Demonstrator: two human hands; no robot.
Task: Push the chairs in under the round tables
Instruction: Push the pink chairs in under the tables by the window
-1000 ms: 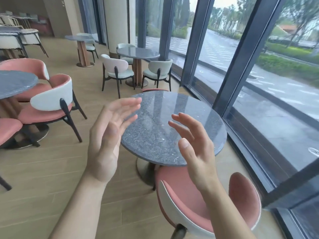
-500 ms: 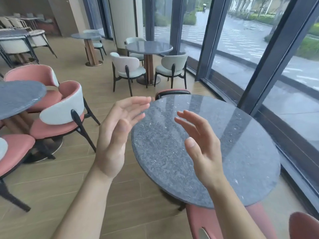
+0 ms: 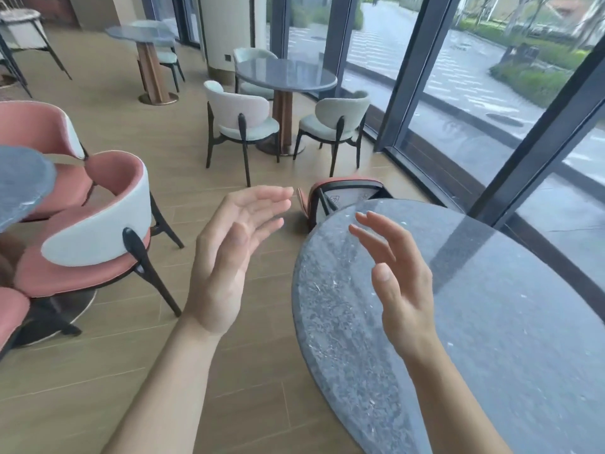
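Both hands, left (image 3: pixel 226 257) and right (image 3: pixel 397 283), raised, empty, palms facing, fingers spread.

Empty hands (image 3: pixel 226 257) beside round table (image 3: pixel 491 322)

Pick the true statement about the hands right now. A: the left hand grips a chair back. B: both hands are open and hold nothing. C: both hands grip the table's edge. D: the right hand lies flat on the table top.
B: the left hand and the right hand are raised with fingers spread, palms facing each other, over the floor and the round table, with no grip on anything.
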